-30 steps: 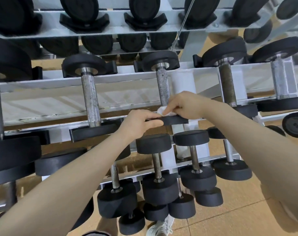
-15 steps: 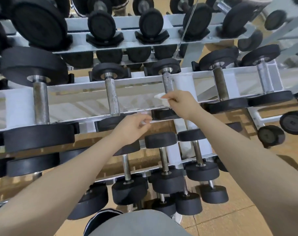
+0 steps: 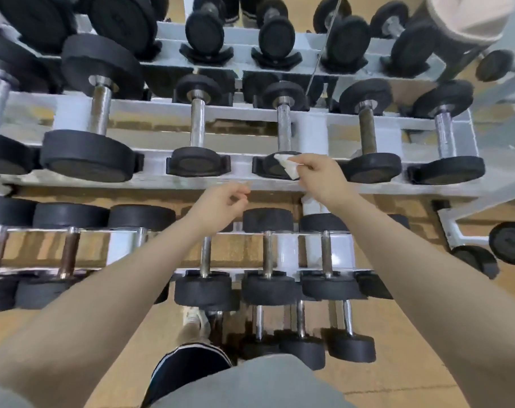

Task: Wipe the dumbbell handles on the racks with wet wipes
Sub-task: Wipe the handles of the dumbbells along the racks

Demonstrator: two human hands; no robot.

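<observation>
My right hand [image 3: 319, 176] pinches a crumpled white wet wipe [image 3: 287, 167] just in front of the near black head of a middle-tier dumbbell. That dumbbell's metal handle [image 3: 284, 128] runs away from me above the wipe, bare and untouched. My left hand [image 3: 223, 201] hangs below the front rail of the white rack [image 3: 150, 182], fingers loosely curled, holding nothing. Neighbouring handles stand to the left [image 3: 197, 122] and right [image 3: 368, 131] on the same tier.
Several more dumbbells fill the upper tier [image 3: 206, 33] and the lower tier [image 3: 268, 251]. Small dumbbells lie on the wooden floor [image 3: 350, 346] near my shoe [image 3: 195, 325]. Loose black dumbbells sit at the right [image 3: 509, 242].
My right hand has drawn back off the handle to the near head, still with the wipe. My left hand has let go of that head and dropped below the rail. The view has pulled back.
</observation>
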